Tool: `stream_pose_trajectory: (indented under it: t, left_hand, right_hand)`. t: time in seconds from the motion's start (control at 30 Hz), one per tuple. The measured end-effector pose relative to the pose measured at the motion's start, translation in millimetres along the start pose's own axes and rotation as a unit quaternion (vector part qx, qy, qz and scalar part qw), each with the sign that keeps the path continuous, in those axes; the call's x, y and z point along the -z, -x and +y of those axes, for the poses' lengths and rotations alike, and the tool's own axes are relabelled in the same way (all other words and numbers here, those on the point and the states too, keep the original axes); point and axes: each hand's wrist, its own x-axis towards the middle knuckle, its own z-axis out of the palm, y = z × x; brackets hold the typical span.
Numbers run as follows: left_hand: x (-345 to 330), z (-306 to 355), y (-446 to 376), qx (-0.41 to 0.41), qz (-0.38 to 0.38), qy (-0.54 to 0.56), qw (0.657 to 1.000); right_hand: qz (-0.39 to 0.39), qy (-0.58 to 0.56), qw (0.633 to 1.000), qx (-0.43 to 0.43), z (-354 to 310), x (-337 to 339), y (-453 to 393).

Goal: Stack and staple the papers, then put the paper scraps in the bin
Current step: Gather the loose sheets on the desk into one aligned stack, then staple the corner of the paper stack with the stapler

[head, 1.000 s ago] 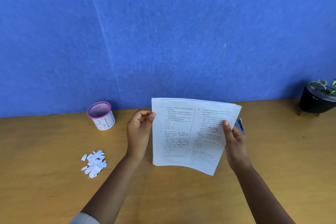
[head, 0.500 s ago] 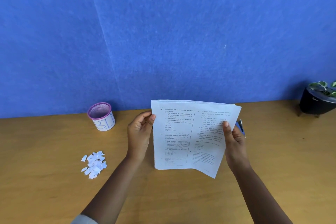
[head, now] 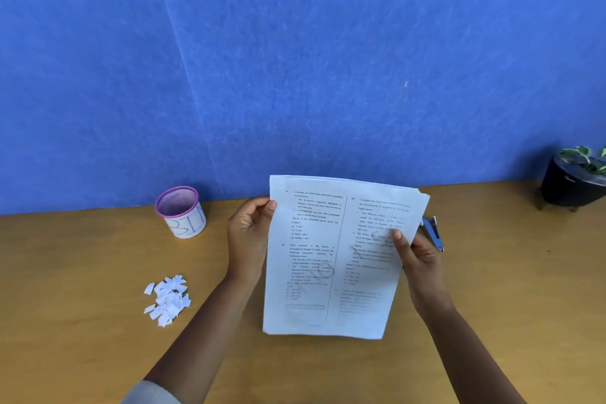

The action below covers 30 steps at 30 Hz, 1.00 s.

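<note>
— Hands first: what does each one hold?
— Left hand (head: 251, 233) pinches the left edge of the papers (head: 331, 259); right hand (head: 418, 256) grips their right edge, thumb on the printed face.
— And around the papers?
— They stand upright over the wooden desk (head: 82, 321). A blue stapler (head: 433, 233) lies just behind the right hand. Left of the papers, well apart, sit the paper scraps (head: 167, 300), the bin (head: 181, 211) beyond them.

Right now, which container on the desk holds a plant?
The black pot at far right, leaves showing; the purple-rimmed cup at left has none.
</note>
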Motion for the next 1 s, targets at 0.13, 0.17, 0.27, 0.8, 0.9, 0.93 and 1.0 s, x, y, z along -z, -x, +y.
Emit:
stream_pose_trajectory:
  t: [0.13, 0.17, 0.27, 0.8, 0.9, 0.93, 1.0]
  left_hand:
    - [-1.8, -5.2, -1.3, 0.030, 0.021, 0.013, 0.999]
    - [-1.2, -6.3, -0.9, 0.032, 0.020, 0.012, 0.999]
    - [-1.1, -11.6, -1.0, 0.041, 0.019, 0.007, 0.999]
    - [-6.7, -29.1, -4.2, 0.104, 0.046, -0.003, 0.993]
    - [-8.0, -32.1, -5.4, 0.105, 0.052, -0.005, 0.993]
    - [-8.7, -33.0, -5.4, 0.106, 0.054, -0.006, 0.993]
    - [-8.7, -34.3, -4.1, 0.107, 0.062, -0.005, 0.992]
  right_hand:
    - [-0.008, 0.026, 0.999, -0.022, 6.2, 8.9, -11.7]
    - [-0.001, 0.044, 0.999, -0.030, 9.0, 12.2, -15.8]
    - [0.072, 0.091, 0.992, -0.047, 24.0, 28.4, -33.7]
    - [0.032, 0.638, 0.728, -0.251, 87.7, 104.5, -94.6]
    - [0.012, 0.638, 0.728, -0.250, 90.7, 108.2, -96.6]
    - [0.011, 0.639, 0.729, -0.244, 91.9, 110.0, -96.2]
    - [0.022, 0.653, 0.725, -0.215, 95.1, 112.9, -93.3]
